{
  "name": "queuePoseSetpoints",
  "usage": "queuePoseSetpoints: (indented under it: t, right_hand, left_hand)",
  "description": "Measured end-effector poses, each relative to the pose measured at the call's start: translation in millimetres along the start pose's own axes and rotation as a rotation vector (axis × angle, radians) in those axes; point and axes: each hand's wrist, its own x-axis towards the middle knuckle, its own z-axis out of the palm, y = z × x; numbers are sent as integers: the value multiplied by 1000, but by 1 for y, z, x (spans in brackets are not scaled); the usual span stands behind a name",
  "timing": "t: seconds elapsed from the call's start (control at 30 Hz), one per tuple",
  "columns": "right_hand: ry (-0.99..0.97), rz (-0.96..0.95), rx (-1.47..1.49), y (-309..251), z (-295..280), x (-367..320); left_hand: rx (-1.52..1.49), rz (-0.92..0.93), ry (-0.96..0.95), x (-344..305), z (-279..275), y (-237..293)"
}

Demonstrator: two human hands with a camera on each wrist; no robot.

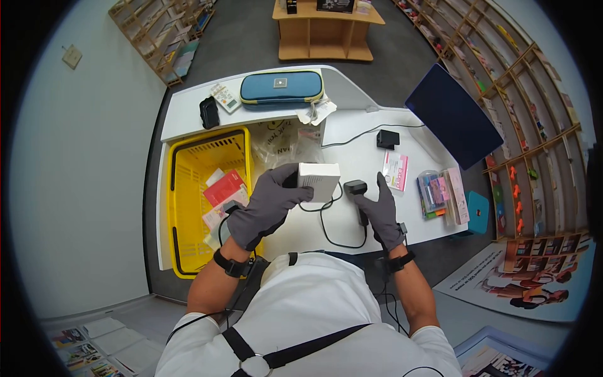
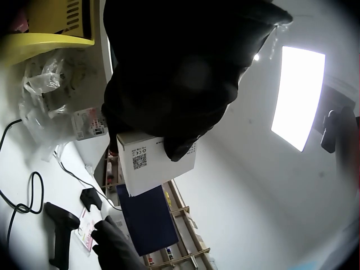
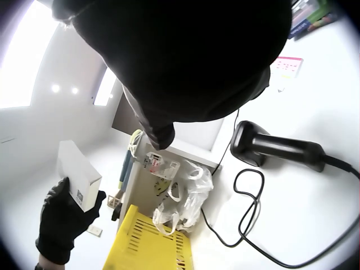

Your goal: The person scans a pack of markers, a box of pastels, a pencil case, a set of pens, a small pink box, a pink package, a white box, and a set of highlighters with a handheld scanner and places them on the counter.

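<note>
A small white box (image 1: 325,178) is gripped in my gloved left hand (image 1: 267,204), raised over the counter in front of my body. A QR code and fine print show on one of its faces in the left wrist view, with the thumb pressed across that face. My gloved right hand (image 1: 382,212) is spread, thumb apart from the fingers, and holds nothing. Beside it a black handheld barcode scanner (image 3: 287,149) lies on the white counter (image 3: 315,101), its cable looping across the surface. In the right wrist view the scanner lies apart from the hand.
At left stands a yellow basket (image 1: 244,147) holding a red packet (image 1: 225,188) and papers. Clear plastic bags (image 1: 276,141) lie beyond the box. A blue pencil case (image 1: 281,91) rests on the raised ledge. Rightward are a dark monitor (image 1: 455,116), a pink-white card (image 1: 396,171) and packaged stationery (image 1: 432,193).
</note>
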Motion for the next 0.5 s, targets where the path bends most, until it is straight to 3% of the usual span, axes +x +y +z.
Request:
queuePoseSetpoints:
  t: [0.1,0.2,0.37,0.47,0.5]
  right_hand:
    - [-56,-84,185,-21,-13,-5]
    - [-484,7,1451,-59,-13,-13]
    - [-590,76,1548,-98,-7,-27]
    - [-549,115,689,-94,-4,-26]
    - [-531,117,687,-92,-4,-25]
  left_hand:
    - [25,-16,-64,2,6,-2]
    - [39,-20,-115,6,18,-5]
    - [79,-38,-143,12,30,-9]
    - [160,-67,-148,15,36,-7]
    - [231,-87,-134,14,35,-3]
